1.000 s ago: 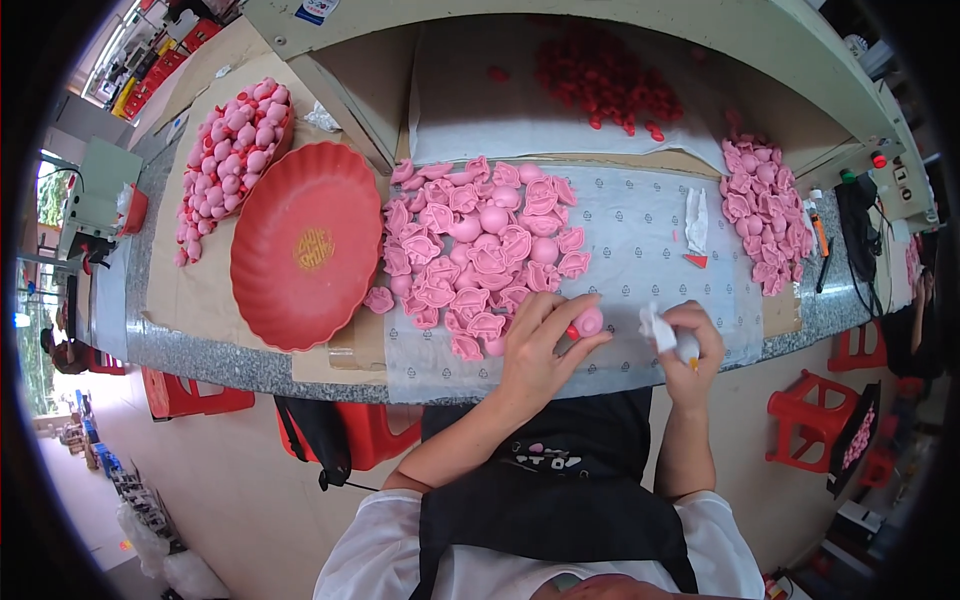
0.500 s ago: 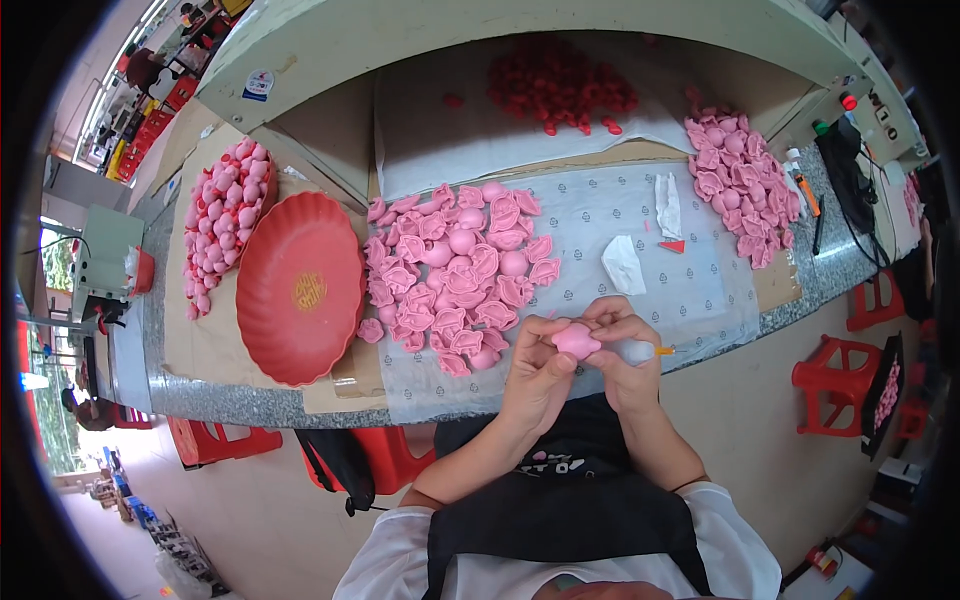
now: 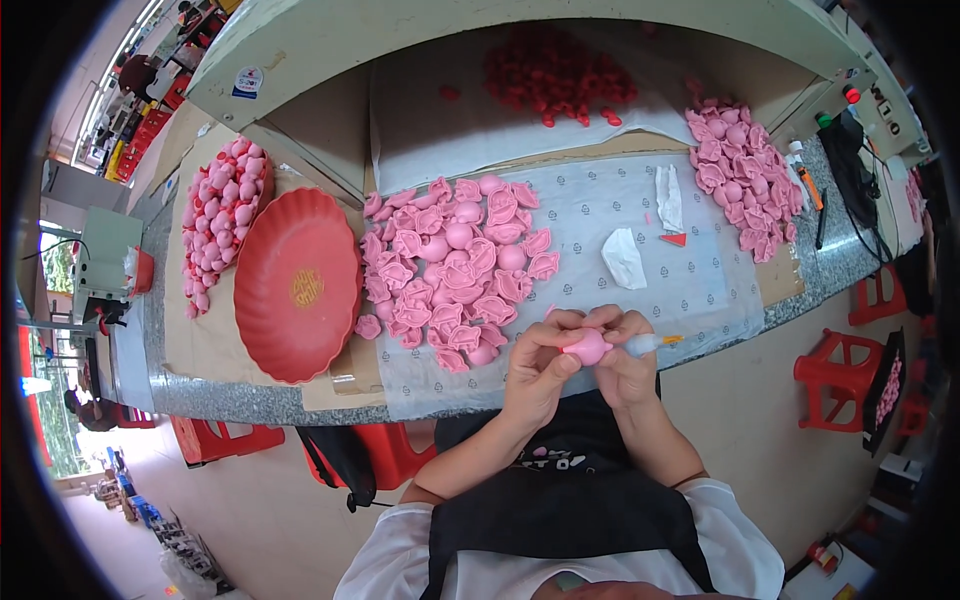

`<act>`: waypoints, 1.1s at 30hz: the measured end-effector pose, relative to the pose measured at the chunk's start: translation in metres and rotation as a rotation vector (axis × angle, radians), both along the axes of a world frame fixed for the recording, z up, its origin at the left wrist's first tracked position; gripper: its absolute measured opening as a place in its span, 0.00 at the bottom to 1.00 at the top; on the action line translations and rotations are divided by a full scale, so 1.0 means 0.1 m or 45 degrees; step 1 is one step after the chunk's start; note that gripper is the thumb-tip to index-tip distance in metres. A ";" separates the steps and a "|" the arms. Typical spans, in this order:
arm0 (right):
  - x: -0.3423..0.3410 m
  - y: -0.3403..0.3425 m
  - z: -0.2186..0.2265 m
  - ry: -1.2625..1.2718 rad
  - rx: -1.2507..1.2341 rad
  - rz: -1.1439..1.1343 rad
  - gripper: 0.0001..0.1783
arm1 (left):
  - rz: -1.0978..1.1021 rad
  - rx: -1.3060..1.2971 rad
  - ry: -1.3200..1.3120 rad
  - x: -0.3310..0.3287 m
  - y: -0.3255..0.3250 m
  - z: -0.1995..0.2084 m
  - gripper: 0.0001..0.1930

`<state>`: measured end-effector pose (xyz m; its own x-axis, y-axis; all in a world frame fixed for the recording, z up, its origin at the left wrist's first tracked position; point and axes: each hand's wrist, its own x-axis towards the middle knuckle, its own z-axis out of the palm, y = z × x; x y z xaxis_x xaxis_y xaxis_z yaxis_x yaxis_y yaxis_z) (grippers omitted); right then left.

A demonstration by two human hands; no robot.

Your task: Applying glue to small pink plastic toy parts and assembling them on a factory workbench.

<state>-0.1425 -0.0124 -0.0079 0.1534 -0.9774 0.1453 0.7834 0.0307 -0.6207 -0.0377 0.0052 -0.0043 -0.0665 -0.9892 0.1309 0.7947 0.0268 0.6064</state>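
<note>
Both of my hands meet over the front edge of the workbench. A small round pink ball-shaped piece (image 3: 590, 347), with a bit of red at its left side, sits between their fingertips. My left hand (image 3: 538, 375) pinches it from the left. The fingers of my right hand (image 3: 628, 372) press against its other side. Tucked in my right hand is a small translucent squeeze bottle (image 3: 643, 345), its orange tip pointing to the right. Left of my hands lies a pile of pink petal-shaped pieces and balls (image 3: 450, 260).
A red scalloped bowl (image 3: 300, 345) stands at left, beside a container heaped with pink-and-red pieces (image 3: 222, 220). Red pieces (image 3: 560, 80) lie under the pale green hood (image 3: 520, 20). Another pink pile (image 3: 742, 180) is at right. Crumpled white tissue (image 3: 624, 260) lies on the sheet.
The pink piece has been turned in my fingers, so a rounder side and some red now show. My hands have shifted slightly right, with the bottle still in the right one.
</note>
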 end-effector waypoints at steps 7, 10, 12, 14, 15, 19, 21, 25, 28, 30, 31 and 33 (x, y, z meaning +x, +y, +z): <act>-0.01 -0.01 0.01 0.049 -0.041 -0.069 0.08 | 0.039 0.036 -0.009 -0.02 -0.01 0.01 0.08; -0.11 -0.05 0.07 0.154 -0.046 -0.023 0.08 | 0.074 -0.248 -0.513 0.11 -0.10 0.08 0.12; -0.18 -0.08 0.15 0.604 -0.357 -0.053 0.09 | 0.168 -0.373 -0.815 0.20 -0.15 0.12 0.15; -0.19 -0.07 0.23 0.641 -0.342 -0.030 0.09 | 0.263 -0.495 -1.121 0.27 -0.16 0.14 0.17; -0.19 -0.07 0.25 0.680 -0.332 -0.011 0.09 | 0.223 -0.577 -1.138 0.29 -0.15 0.13 0.19; -0.18 -0.10 0.19 0.723 -0.545 -0.051 0.08 | 0.191 -0.709 -1.109 0.31 -0.17 0.13 0.20; -0.13 -0.06 0.18 0.675 -0.433 -0.145 0.09 | 0.124 -0.589 -1.032 0.30 -0.14 0.08 0.21; -0.01 0.04 0.19 0.830 -0.541 -0.393 0.10 | -0.165 0.098 -0.070 0.16 -0.02 0.03 0.22; 0.02 0.08 0.20 0.959 -0.582 -0.623 0.10 | -0.193 0.150 0.019 0.13 -0.04 0.12 0.21; -0.06 0.06 0.26 0.924 -0.359 -0.500 0.13 | -0.222 0.157 -0.037 0.20 -0.07 0.13 0.21; -0.10 0.02 0.30 0.952 -0.226 -0.378 0.16 | -0.261 0.165 -0.094 0.24 -0.08 0.14 0.21; -0.15 -0.06 0.33 0.935 -0.145 -0.194 0.16 | -0.263 0.171 -0.211 0.27 -0.05 0.21 0.22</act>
